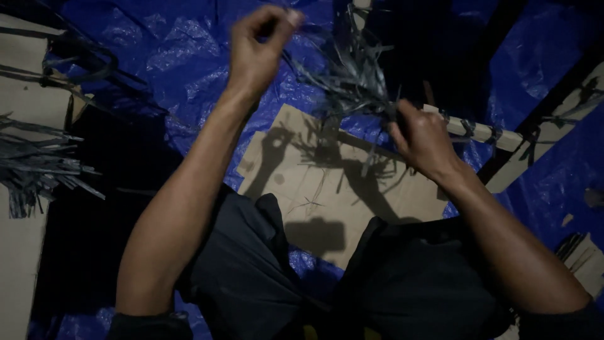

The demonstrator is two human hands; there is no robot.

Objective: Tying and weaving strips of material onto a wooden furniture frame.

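Right hand (pixel 423 140) is closed tight around the gathered end of a bundle of thin grey strips (pixel 352 79), holding it up over the lap so the loose ends fan upward and outward instead of dragging on the floor. Left hand (pixel 258 47) is raised higher, its thumb and forefinger pinched together on what looks like a single strip drawn away from the bundle; the strip itself is too thin and dark to follow clearly. Keeping one hand as an anchor and the other as a fine pinch seems to be how the strands get separated.

Those strips look flat, narrow and stiff, dull grey, splaying in a messy spray. Below the hands lies a piece of cardboard (pixel 314 189) on a blue tarp (pixel 170 56), catching their shadows. More of the same strips (pixel 38 167) lie heaped at the far left, and a pale wooden slat (pixel 484 132) sits just beyond the right hand.
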